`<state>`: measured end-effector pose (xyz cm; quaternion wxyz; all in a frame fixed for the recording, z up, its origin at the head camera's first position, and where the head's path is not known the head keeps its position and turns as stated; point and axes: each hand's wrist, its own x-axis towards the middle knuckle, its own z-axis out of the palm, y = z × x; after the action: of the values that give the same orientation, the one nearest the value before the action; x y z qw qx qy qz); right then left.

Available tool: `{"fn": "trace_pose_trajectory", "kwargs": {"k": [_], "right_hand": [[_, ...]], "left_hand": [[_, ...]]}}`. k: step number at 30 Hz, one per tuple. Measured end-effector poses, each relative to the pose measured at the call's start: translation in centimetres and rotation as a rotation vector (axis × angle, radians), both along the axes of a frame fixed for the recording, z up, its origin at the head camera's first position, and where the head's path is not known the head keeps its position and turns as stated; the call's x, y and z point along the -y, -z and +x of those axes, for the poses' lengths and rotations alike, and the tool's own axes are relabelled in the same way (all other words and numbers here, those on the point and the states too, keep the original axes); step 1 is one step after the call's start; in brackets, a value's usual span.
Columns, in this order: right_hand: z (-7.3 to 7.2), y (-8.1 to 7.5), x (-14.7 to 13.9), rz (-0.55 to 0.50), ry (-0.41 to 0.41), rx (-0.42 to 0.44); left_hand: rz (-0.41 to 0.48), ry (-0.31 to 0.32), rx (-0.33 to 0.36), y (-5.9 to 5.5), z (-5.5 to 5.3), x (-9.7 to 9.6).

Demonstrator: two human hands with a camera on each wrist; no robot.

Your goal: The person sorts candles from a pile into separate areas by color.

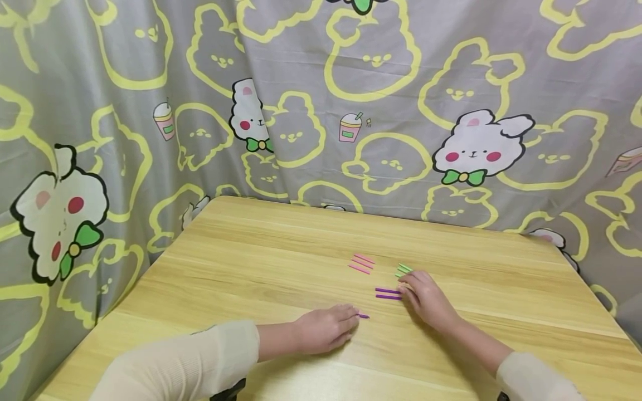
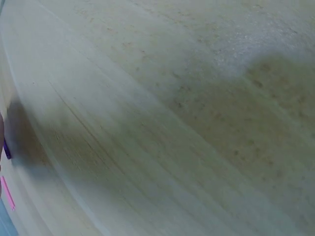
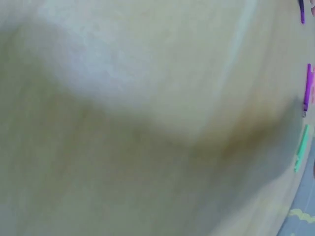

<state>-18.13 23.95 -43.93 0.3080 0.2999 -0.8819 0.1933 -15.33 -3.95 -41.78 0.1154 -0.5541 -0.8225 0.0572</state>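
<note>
In the head view, my left hand [image 1: 326, 328] is low over the wooden table, its fingertips on a short purple stick [image 1: 364, 316] that pokes out past them. My right hand [image 1: 428, 298] bends its fingers at the right ends of two parallel purple sticks [image 1: 388, 297]; whether it pinches one is hidden. Just beyond those fingers lie green sticks [image 1: 404, 268], partly covered by the hand. Three pink sticks [image 1: 361, 264] lie side by side to the left. At its right edge, the right wrist view catches a purple stick [image 3: 307, 88] and a green stick [image 3: 301, 147].
A light wooden table [image 1: 241, 250] spreads under both hands. Behind it and along the left hangs a grey curtain [image 1: 301, 67] with yellow outlines and white cartoon animals. The table's far edge runs close to the curtain.
</note>
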Motion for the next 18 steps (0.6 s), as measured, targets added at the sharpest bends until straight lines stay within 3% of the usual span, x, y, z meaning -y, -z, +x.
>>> {"fn": "trace_pose_trajectory", "kwargs": {"k": [3, 8, 14, 18], "right_hand": [[0.0, -0.5, -0.3, 0.033, -0.032, 0.026], [0.5, -1.2, -0.8, 0.129, -0.073, 0.157], [1.1, -1.8, -1.2, 0.240, -0.076, 0.365], [1.3, -2.2, -1.3, 0.272, -0.083, 0.444]], "left_hand": [[0.143, -0.024, 0.058, 0.1, -0.3, 0.1], [0.340, -0.097, 0.239, 0.3, -1.1, 0.5], [0.438, -0.194, 0.403, 0.4, -1.7, 0.9], [0.477, -0.259, 0.475, 0.6, -1.8, 1.0]]}}
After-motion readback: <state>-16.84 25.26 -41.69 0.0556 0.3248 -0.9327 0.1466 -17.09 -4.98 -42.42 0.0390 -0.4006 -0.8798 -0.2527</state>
